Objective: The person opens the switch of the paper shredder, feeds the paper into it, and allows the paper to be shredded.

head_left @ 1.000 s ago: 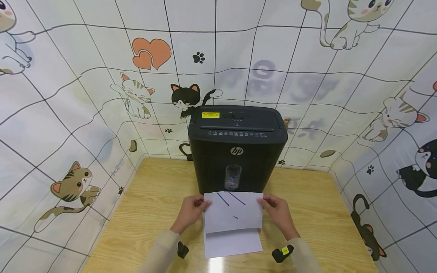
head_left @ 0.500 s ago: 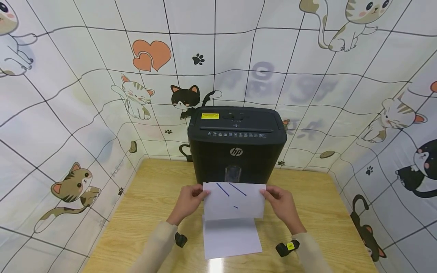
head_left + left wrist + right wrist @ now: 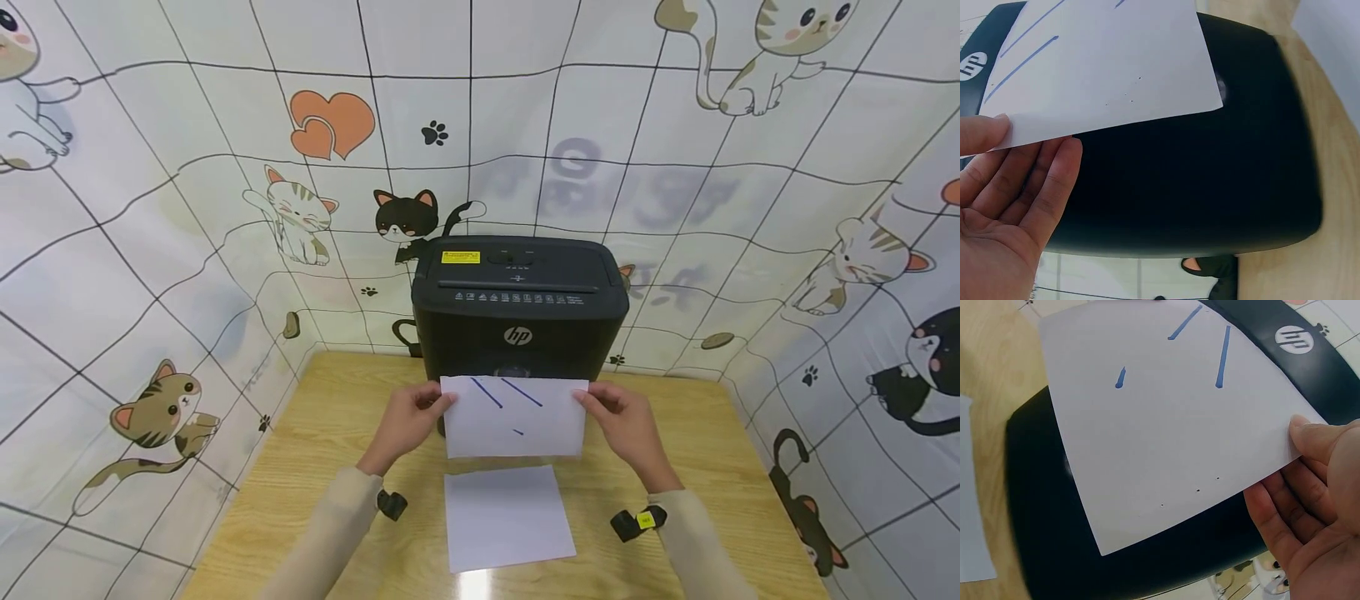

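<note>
A white sheet of paper [image 3: 514,418] with blue pen strokes is held up by both hands in front of the black HP paper shredder [image 3: 465,343]. My left hand [image 3: 408,421] pinches its left edge near the top corner, thumb on the face and fingers behind. On the opposite edge my right hand [image 3: 622,425] pinches it the same way. Small dark specks show on the paper [image 3: 1166,437] in the right wrist view. The sheet hides the lower front of the shredder, and the feed slot [image 3: 517,288] on top is visible.
A second white sheet [image 3: 506,521] lies flat on the wooden table [image 3: 300,492], nearer the person. Behind the shredder hangs a white grid-patterned curtain [image 3: 517,108] with cartoon cats. A yellow label [image 3: 461,257] marks the shredder's top left.
Both hands have raised the marked paper and moved it forward toward the shredder. It now appears apart from the sheet on the table, which it overlapped before.
</note>
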A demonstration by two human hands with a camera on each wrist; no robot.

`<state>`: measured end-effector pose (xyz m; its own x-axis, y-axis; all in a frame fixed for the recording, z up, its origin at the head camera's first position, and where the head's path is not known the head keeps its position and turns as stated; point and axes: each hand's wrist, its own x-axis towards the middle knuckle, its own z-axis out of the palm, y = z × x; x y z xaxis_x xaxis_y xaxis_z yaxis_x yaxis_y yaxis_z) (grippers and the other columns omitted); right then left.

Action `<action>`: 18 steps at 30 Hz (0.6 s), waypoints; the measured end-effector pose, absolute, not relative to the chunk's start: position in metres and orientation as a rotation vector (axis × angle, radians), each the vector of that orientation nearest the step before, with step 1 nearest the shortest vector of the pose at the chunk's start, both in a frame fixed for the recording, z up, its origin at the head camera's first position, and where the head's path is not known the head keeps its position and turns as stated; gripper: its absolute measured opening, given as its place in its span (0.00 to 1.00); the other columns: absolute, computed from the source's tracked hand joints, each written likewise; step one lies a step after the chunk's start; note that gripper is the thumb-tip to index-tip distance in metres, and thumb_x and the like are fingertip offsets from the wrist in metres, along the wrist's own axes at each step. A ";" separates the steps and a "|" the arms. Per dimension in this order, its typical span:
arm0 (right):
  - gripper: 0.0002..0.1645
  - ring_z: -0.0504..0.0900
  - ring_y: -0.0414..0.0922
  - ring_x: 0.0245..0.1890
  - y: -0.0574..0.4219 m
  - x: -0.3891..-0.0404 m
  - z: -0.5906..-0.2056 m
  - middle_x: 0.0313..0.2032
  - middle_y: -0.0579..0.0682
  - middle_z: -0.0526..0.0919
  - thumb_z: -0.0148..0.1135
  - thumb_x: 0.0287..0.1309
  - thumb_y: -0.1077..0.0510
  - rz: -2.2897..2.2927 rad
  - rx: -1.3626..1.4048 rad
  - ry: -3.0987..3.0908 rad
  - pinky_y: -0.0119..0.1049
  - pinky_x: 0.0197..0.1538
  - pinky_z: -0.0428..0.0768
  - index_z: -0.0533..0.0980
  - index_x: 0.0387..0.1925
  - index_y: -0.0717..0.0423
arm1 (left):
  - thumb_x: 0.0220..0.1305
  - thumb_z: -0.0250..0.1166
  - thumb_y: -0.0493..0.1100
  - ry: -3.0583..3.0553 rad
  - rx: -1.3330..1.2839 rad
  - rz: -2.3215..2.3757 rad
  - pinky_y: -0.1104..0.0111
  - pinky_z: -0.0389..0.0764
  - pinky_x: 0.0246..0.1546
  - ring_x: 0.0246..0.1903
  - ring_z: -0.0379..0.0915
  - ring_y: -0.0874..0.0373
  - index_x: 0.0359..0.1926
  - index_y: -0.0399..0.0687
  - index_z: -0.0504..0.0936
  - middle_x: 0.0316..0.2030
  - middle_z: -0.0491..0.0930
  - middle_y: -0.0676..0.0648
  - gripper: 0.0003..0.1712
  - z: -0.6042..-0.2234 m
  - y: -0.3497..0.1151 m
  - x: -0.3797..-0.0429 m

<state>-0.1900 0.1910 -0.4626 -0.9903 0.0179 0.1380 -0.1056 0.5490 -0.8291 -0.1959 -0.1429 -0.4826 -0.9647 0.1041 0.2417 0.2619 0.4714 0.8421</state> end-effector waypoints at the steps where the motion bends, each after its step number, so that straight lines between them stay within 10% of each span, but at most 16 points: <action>1: 0.24 0.76 0.45 0.37 0.191 -0.191 -0.459 0.39 0.46 0.83 0.61 0.51 0.34 1.421 0.079 -2.644 0.36 0.40 0.75 0.81 0.41 0.45 | 0.60 0.65 0.53 -2.550 -0.331 -1.494 0.68 0.75 0.28 0.26 0.72 0.58 0.28 0.59 0.84 0.24 0.80 0.56 0.07 -0.479 -0.143 -0.197; 18: 0.19 0.76 0.43 0.32 0.192 -0.206 -0.411 0.30 0.46 0.83 0.63 0.52 0.37 1.431 0.225 -2.491 0.32 0.32 0.72 0.82 0.37 0.44 | 0.60 0.65 0.54 -2.423 -0.481 -1.425 0.69 0.68 0.19 0.19 0.67 0.58 0.25 0.53 0.82 0.18 0.75 0.51 0.13 -0.418 -0.147 -0.212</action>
